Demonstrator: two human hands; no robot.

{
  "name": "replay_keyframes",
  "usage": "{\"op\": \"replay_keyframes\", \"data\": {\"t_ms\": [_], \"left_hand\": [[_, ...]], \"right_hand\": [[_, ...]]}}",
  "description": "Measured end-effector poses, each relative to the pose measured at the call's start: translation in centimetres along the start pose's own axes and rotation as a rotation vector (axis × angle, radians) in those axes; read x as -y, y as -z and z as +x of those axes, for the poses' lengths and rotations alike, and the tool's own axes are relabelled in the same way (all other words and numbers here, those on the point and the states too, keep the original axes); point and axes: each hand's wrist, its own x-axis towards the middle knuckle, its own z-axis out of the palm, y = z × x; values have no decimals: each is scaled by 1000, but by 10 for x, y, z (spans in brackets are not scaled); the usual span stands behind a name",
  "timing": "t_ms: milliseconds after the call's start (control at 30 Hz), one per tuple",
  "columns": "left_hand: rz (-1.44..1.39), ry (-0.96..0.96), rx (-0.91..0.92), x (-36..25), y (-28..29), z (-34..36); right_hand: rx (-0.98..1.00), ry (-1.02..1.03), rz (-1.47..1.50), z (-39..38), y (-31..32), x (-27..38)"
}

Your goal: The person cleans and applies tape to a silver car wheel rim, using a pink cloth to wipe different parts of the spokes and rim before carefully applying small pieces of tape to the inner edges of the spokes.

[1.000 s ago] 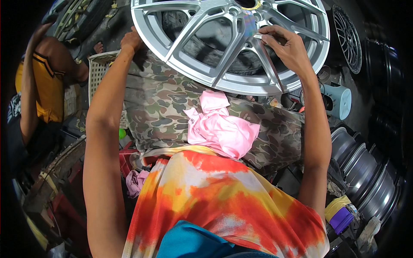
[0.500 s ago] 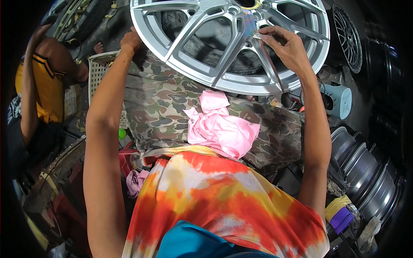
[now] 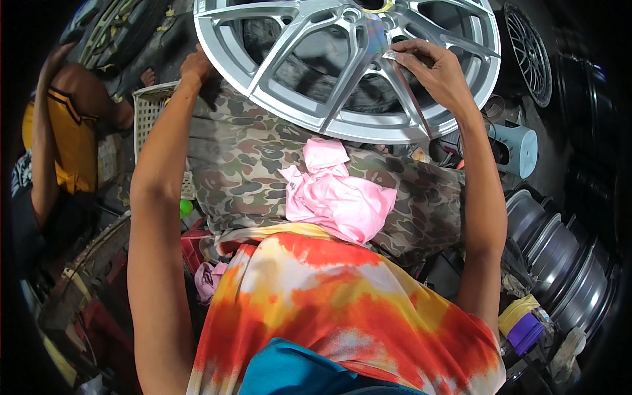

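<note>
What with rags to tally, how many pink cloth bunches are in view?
2: a larger pink bunch on the camouflage fabric, a smaller pink bunch left of the tie-dyed shirt. Others may be hidden.

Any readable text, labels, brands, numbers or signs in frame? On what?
None I can read.
Pink cloth: small dark mark near its left edge, too small to read.
Small white piece in the right hand: too small to tell.
Silver wheel: no lettering I can make out.
</note>
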Motion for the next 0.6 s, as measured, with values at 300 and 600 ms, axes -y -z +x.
{"op": "replay_keyframes", "data": {"t_ms": [300, 600], "left_hand": [[64, -86, -33, 28, -17, 13], [34, 2, 5, 5, 0, 0]], "right_hand": [[39, -34, 9, -11, 1, 2], [16, -24, 11, -12, 2, 3]]}}
